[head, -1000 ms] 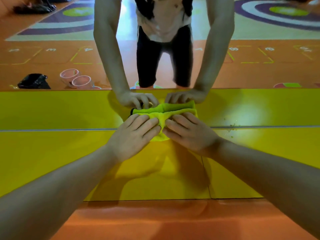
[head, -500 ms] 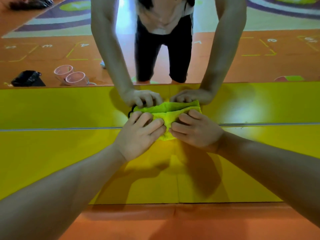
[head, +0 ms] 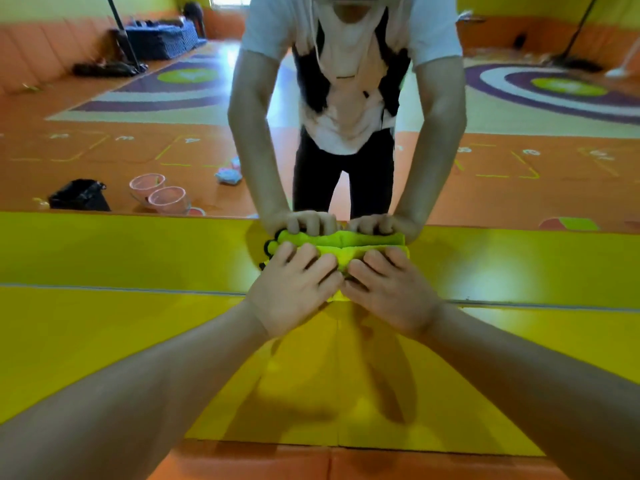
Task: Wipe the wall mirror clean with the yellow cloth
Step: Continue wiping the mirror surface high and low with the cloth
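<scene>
The wall mirror [head: 138, 251] fills the upper part of the head view and shows my own reflection leaning in. A bunched yellow cloth [head: 341, 258] with a dark edge at its left lies flat against the glass, just above the mirror's lower seam. My left hand [head: 294, 292] presses on the cloth's left half, fingers spread forward over it. Beside it, touching, my right hand [head: 388, 292] presses on the right half the same way. In the reflection, fingertips lie over the cloth's top edge.
A yellow mat [head: 104, 341] runs from the mirror's foot toward me, with an orange floor strip [head: 311, 462] nearest. The reflection shows two pink bowls [head: 162, 195], a black bag [head: 79, 195] and a stand on the orange floor behind me.
Both hands have slid the cloth a little up the glass, from straddling the lower seam to mostly above it. My head has tilted up, so more of the reflected room shows.
</scene>
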A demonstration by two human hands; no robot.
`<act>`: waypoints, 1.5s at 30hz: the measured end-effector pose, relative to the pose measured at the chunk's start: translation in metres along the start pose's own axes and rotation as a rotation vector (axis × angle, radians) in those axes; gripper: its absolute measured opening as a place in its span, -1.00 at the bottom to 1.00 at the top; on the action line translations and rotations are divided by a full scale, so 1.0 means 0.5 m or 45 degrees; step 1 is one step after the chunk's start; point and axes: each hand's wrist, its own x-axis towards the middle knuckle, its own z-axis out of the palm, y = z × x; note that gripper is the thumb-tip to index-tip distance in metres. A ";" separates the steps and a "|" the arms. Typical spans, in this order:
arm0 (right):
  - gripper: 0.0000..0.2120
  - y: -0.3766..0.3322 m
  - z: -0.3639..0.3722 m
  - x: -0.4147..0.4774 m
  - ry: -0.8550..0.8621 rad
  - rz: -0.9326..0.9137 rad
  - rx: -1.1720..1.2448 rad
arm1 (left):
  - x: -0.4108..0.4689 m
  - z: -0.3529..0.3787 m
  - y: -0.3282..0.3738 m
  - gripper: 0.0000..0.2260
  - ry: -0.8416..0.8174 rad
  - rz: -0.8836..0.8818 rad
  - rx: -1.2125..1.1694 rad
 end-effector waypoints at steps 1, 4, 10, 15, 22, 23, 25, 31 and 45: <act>-0.92 0.022 -0.015 0.019 0.017 -0.014 -0.010 | 0.020 -0.019 -0.018 -0.86 0.025 0.028 0.020; -0.88 0.102 -0.070 0.086 0.086 -0.041 -0.051 | 0.095 -0.085 -0.086 -0.84 0.095 0.074 0.079; -0.95 0.288 -0.202 0.236 0.096 -0.145 -0.127 | 0.265 -0.235 -0.228 -0.88 0.182 0.143 0.091; -0.87 0.451 -0.356 0.398 0.172 -0.193 -0.204 | 0.428 -0.386 -0.355 -0.80 0.286 0.177 0.159; -0.89 0.635 -0.519 0.585 0.223 -0.266 -0.342 | 0.603 -0.565 -0.514 -0.79 0.356 0.184 0.342; -0.88 0.662 -0.541 0.611 0.239 -0.272 -0.361 | 0.628 -0.588 -0.538 -0.80 0.380 0.183 0.369; -0.83 0.716 -0.581 0.661 0.276 -0.276 -0.387 | 0.678 -0.634 -0.585 -0.77 0.417 0.180 0.420; -0.88 0.877 -0.700 0.812 0.336 -0.309 -0.466 | 0.842 -0.783 -0.723 -0.64 0.371 0.179 0.482; -0.70 1.231 -1.012 1.162 0.309 -0.116 -0.666 | 1.233 -1.122 -1.017 -0.66 0.546 -0.055 0.651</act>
